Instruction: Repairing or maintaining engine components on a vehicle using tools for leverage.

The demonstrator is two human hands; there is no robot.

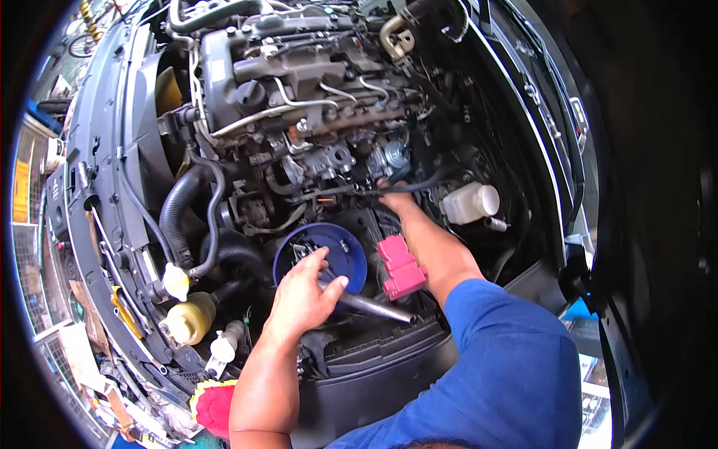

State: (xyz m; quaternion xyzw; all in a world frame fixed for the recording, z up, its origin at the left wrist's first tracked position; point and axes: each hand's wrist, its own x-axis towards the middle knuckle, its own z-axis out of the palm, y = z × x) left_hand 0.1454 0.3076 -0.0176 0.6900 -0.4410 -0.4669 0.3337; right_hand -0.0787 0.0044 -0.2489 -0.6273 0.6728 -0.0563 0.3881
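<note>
1. Left hand (303, 288) lies loosely curled on a metal tube (374, 307), fingers in the blue tray (351, 258) at the engine bay's near edge.
2. Right hand (396, 200) reaches deep at a black hose (407, 185); its grip is hidden.
3. Little room between parts.

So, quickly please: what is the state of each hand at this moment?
Left hand: open, fingers in the blue tray of small parts.
Right hand: deep in the engine bay by a black hose; grip cannot be told.

- The right hand (395, 196), at frame centre, reaches down among dark hoses; its fingertips are hidden.
- The left hand (303, 288) covers part of the blue tray (348, 258); the small parts inside are too small to tell.
- The metal tube (378, 307) runs under the left hand, its near end hidden.
- The red cloth (215, 408), lower left, is partly cut off by the forearm.
</note>
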